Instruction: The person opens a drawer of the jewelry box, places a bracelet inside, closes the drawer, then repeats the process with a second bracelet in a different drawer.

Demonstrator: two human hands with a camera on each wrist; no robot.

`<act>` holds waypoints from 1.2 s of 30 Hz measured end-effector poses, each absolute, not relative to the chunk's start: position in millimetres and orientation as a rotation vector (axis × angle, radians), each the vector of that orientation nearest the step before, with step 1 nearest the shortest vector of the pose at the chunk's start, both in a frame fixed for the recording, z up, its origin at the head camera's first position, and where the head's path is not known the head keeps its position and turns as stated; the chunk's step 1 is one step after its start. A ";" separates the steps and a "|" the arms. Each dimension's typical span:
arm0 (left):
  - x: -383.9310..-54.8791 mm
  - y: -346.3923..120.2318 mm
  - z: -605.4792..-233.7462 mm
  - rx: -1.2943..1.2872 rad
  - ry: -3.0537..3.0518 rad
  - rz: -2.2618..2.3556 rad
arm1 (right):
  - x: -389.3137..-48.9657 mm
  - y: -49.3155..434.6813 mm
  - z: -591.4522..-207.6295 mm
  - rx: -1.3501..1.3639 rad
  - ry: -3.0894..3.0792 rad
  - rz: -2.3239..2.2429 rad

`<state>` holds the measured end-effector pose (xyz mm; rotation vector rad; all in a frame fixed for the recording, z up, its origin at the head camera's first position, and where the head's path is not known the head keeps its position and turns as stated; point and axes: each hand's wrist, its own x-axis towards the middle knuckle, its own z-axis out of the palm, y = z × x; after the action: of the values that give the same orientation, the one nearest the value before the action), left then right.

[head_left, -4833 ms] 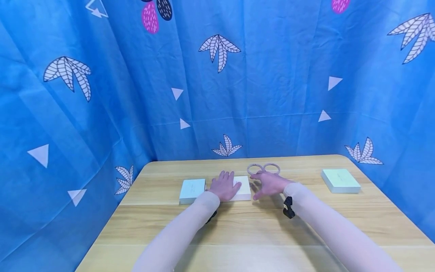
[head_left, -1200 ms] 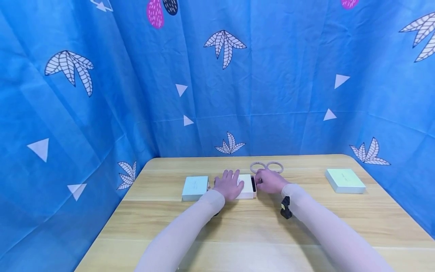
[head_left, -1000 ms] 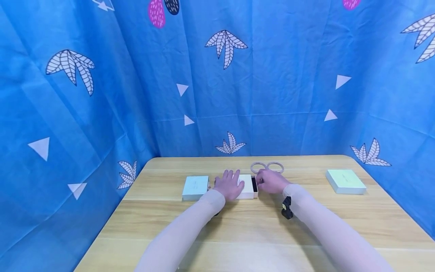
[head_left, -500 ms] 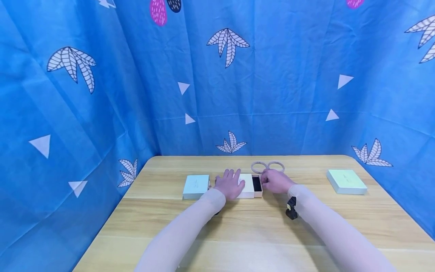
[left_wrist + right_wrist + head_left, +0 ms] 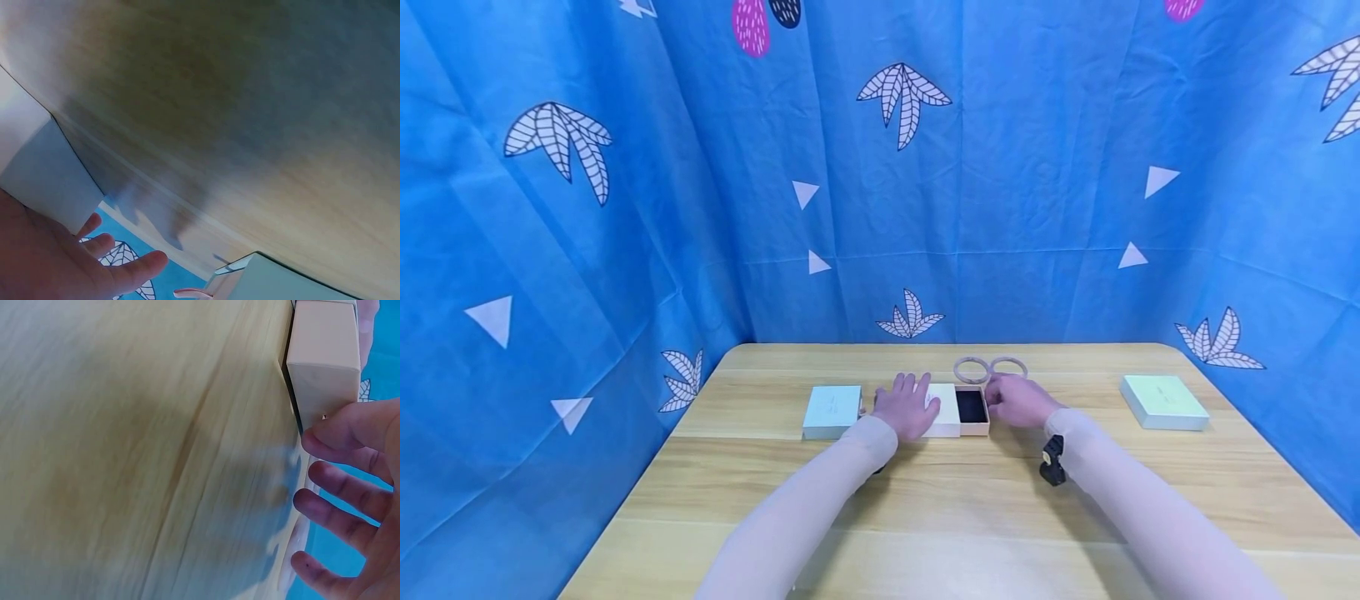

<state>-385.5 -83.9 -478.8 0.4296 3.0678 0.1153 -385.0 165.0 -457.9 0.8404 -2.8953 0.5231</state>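
In the middle of the table lies a slide-out box with a white sleeve (image 5: 946,410). My left hand (image 5: 904,410) rests on the sleeve with its fingers straight and spread. Out of the sleeve's right side sticks a pale pink drawer (image 5: 974,430) with a black inside. My right hand (image 5: 1021,401) is at the drawer's outer end. In the right wrist view, the thumb and forefinger of that hand (image 5: 369,500) pinch at the middle of the drawer's end (image 5: 328,387). What lies between the fingertips is hidden. The other fingers are spread apart.
Left of the sleeve sits a light blue box (image 5: 832,410); the left wrist view shows a pink tab (image 5: 192,293) on its side. A pale green box (image 5: 1163,397) lies far right. Behind the right hand are two joined purple rings (image 5: 972,359). A blue curtain (image 5: 1037,167) surrounds the table.
My right hand first came to the box's right side, then moved right, and the drawer has slid farther out of the sleeve. My left hand has stayed on the sleeve.
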 end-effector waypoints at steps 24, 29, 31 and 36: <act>-382.0 -84.0 -478.4 0.423 3.056 0.121 | -376.7 175.4 -452.1 0.828 -2.907 0.527; -382.9 -84.1 -479.5 0.419 3.064 0.111 | -376.8 177.6 -451.6 0.819 -2.914 0.516; -382.2 -84.0 -478.9 0.415 3.069 0.108 | -376.8 178.5 -451.4 0.813 -2.921 0.512; -378.8 -82.5 -474.3 0.400 3.066 0.120 | -377.9 180.4 -452.2 0.812 -2.923 0.509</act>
<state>-378.8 -82.5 -474.3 0.4005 3.0660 0.1204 -377.9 180.4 -452.2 0.8119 -2.9226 0.5093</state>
